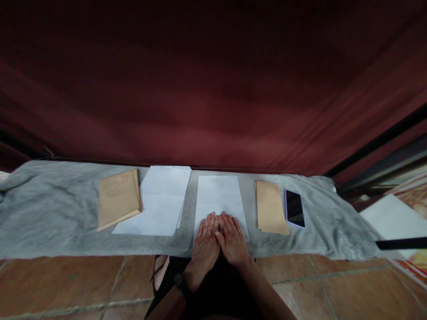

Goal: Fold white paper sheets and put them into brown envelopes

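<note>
A white sheet of paper [218, 191] lies straight in front of me on the grey cloth. My left hand [207, 242] rests flat on its near half, fingers stretched forward. Beside it, touching at the thumbs, my right hand [231, 238] is laid flat on the same sheet. Neither hand grips anything. The part of the paper under my palms and fingers is hidden. To the left is a stack of white paper sheets [163, 200], and brown envelopes [118, 198] overlap its left edge. On the right, a smaller pile of brown envelopes [271, 206] lies near the sheet.
A phone [295, 209] with a dark screen lies right of the small envelopes. Grey cloth [53, 209] covers the narrow table. A dark red curtain [207, 111] hangs behind it. Dark bars and a white board [393, 220] stand at the right; tiled floor [66, 284] shows below.
</note>
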`<state>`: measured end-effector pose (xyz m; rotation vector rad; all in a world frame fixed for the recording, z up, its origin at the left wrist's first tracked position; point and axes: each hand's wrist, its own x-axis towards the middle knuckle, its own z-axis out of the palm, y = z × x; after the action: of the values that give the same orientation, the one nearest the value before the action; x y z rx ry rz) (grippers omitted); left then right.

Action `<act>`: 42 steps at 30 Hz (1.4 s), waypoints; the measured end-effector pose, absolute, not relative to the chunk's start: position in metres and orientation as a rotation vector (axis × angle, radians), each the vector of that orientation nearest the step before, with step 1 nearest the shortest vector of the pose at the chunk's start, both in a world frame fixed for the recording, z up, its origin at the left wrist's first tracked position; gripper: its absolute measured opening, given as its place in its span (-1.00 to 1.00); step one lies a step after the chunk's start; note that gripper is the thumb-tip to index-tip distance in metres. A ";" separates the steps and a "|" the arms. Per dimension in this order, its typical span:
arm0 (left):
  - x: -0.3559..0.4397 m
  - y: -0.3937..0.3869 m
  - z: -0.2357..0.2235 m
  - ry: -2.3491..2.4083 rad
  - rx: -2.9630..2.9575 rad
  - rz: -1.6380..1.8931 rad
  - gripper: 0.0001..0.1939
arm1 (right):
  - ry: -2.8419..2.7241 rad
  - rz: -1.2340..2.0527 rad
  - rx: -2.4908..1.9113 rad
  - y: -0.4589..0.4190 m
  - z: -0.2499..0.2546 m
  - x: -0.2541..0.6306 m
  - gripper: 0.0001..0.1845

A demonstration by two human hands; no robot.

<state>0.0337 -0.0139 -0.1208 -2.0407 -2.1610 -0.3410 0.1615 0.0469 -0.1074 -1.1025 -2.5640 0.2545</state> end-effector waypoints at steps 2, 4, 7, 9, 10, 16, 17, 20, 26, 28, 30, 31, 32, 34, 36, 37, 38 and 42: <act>0.031 -0.016 -0.118 -2.193 -2.022 -0.353 -0.35 | -2.550 0.213 -1.115 0.047 -0.109 0.164 -0.43; 0.027 -0.019 -0.115 -2.224 -2.002 -0.369 -0.37 | -2.535 0.175 -1.125 0.047 -0.110 0.168 -0.42; 0.021 -0.023 -0.113 -2.272 -1.959 -0.382 -0.39 | -2.529 0.135 -1.134 0.047 -0.112 0.174 -0.41; 0.018 -0.026 -0.113 -2.302 -1.927 -0.390 -0.39 | -2.526 0.121 -1.149 0.049 -0.114 0.178 -0.40; 0.016 -0.027 -0.113 -2.315 -1.913 -0.397 -0.40 | -2.525 0.116 -1.156 0.049 -0.115 0.180 -0.40; 0.011 -0.030 -0.114 -2.364 -1.822 -0.441 -0.40 | -2.504 0.075 -1.201 0.053 -0.122 0.192 -0.39; 0.010 -0.030 -0.113 -2.371 -1.811 -0.444 -0.40 | -2.504 0.065 -1.208 0.053 -0.122 0.195 -0.39; 0.008 -0.031 -0.112 -2.389 -1.798 -0.451 -0.41 | -2.506 0.036 -1.228 0.054 -0.124 0.201 -0.38; 0.004 -0.035 -0.115 -2.385 -1.752 -0.485 -0.41 | -2.497 -0.002 -1.281 0.054 -0.125 0.210 -0.37; 0.002 -0.036 -0.116 -2.384 -1.737 -0.502 -0.41 | -2.484 -0.015 -1.295 0.054 -0.126 0.212 -0.38; 0.001 -0.037 -0.117 -2.383 -1.723 -0.518 -0.41 | -2.467 -0.030 -1.299 0.054 -0.128 0.214 -0.38; 0.001 -0.037 -0.117 -2.380 -1.719 -0.526 -0.41 | -2.456 -0.038 -1.301 0.054 -0.128 0.215 -0.38; 0.000 -0.037 -0.117 -2.377 -1.715 -0.535 -0.41 | -2.446 -0.046 -1.301 0.054 -0.129 0.216 -0.38; -0.001 -0.038 -0.118 -2.373 -1.703 -0.553 -0.42 | -2.432 -0.058 -1.307 0.054 -0.131 0.218 -0.38; -0.002 -0.039 -0.119 -2.379 -1.684 -0.568 -0.42 | -2.418 -0.063 -1.328 0.053 -0.132 0.219 -0.38; -0.003 -0.039 -0.120 -2.383 -1.675 -0.571 -0.43 | -2.409 -0.062 -1.344 0.053 -0.133 0.220 -0.38; -0.003 -0.039 -0.121 -2.388 -1.666 -0.574 -0.43 | -2.401 -0.060 -1.360 0.052 -0.133 0.220 -0.37; -0.006 -0.038 -0.125 -2.396 -1.646 -0.589 -0.43 | -2.376 -0.045 -1.396 0.050 -0.135 0.221 -0.39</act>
<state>-0.0058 -0.0384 -0.1251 -1.6458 -2.3960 -0.5889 0.2211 0.0503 -0.1354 -1.3957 -2.3762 -0.0451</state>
